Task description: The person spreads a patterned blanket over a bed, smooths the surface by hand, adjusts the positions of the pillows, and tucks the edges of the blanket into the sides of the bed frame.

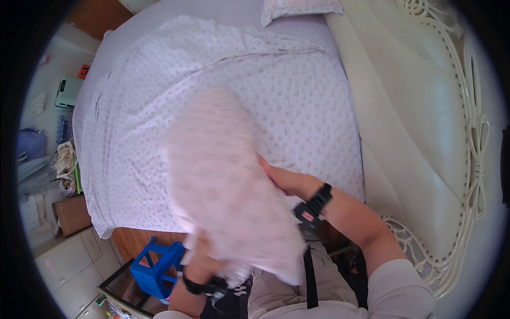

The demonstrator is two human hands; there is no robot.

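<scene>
A pale pink patterned pillow [227,179], blurred by motion, is held up in front of me over the near side of the bed. My left hand [203,253] grips its lower left end, where the fabric bunches and the fingers are partly hidden. At its right edge, my right hand [285,179] supports the pillow, with most fingers out of sight behind it. Both wrists wear black straps with small devices. Beneath and beyond the pillow, a white floral sheet [159,107] covers the mattress, wrinkled and with a fold across its far part.
To the right rises a cream padded headboard [402,119] with a curled ornamental frame. Another pillow [301,10] lies at the bed's far end. A blue plastic stool [155,269] stands at lower left, near white cabinets [73,263] and a cardboard box [73,215].
</scene>
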